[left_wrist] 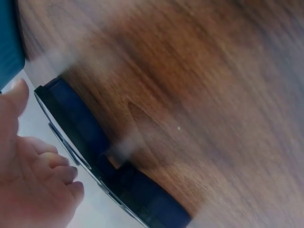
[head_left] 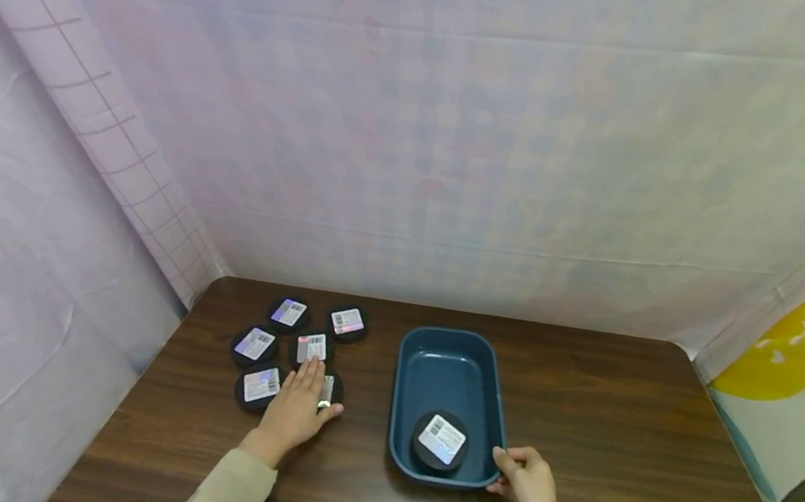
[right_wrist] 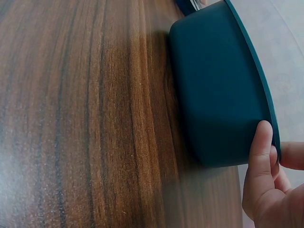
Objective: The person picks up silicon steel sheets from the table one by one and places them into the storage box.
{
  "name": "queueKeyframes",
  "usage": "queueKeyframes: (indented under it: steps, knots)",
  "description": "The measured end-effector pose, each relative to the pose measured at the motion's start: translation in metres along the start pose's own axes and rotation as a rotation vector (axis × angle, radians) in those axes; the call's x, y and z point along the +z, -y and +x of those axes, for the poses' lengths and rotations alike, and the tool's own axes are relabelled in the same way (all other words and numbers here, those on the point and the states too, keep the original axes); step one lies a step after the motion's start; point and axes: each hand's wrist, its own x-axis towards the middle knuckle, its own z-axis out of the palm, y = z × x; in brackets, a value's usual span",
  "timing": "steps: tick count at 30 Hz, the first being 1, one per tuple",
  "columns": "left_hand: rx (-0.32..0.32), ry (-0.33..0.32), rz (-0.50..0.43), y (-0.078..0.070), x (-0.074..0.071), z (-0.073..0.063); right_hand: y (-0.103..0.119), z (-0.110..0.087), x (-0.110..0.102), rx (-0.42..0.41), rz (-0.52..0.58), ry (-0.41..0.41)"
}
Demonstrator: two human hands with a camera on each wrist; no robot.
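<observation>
My left hand (head_left: 295, 411) reaches over a group of flat, round black discs with white barcode labels. Its fingers lie extended, the tips overlapping the label of the middle disc (head_left: 312, 347). The thumb spreads out past the near disc (head_left: 332, 392), which the hand partly covers. Seen from the left wrist, a disc's dark blue side (left_wrist: 78, 111) shows just beyond the fingers. At the near right corner of a blue rectangular tray (head_left: 458, 338), my right hand (head_left: 528, 485) pinches the rim between thumb and fingers. One labelled disc (head_left: 440, 441) lies inside the tray at its near end.
Other discs sit around the left hand: the far left one (head_left: 288, 314), the far right one (head_left: 347, 323), a left one (head_left: 254, 346) and a near left one (head_left: 259, 386). All stand on a brown wooden table (head_left: 601, 406), with a pale curtain (head_left: 460, 142) behind its far edge.
</observation>
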Motion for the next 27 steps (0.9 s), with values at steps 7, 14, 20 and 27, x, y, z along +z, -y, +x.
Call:
queueKeyframes:
  steps: [7, 14, 20, 27]
  knots:
    - [-0.056, -0.018, 0.019, -0.0007, 0.0024, 0.0005, -0.0001, -0.0003, 0.0001, -0.003, 0.001, 0.0]
    - [-0.072, -0.02, 0.004, -0.0017, 0.0047, 0.0004, -0.0001, -0.0011, 0.0001, -0.006, 0.003, 0.001]
    - [-0.08, -0.019, -0.013, -0.0046, 0.003, 0.0015, 0.0009, -0.0008, 0.0005, -0.005, 0.007, 0.001]
    - [-0.06, 0.004, 0.008, -0.0034, 0.0018, 0.0023, 0.0003, -0.0001, 0.0007, -0.003, 0.007, 0.0]
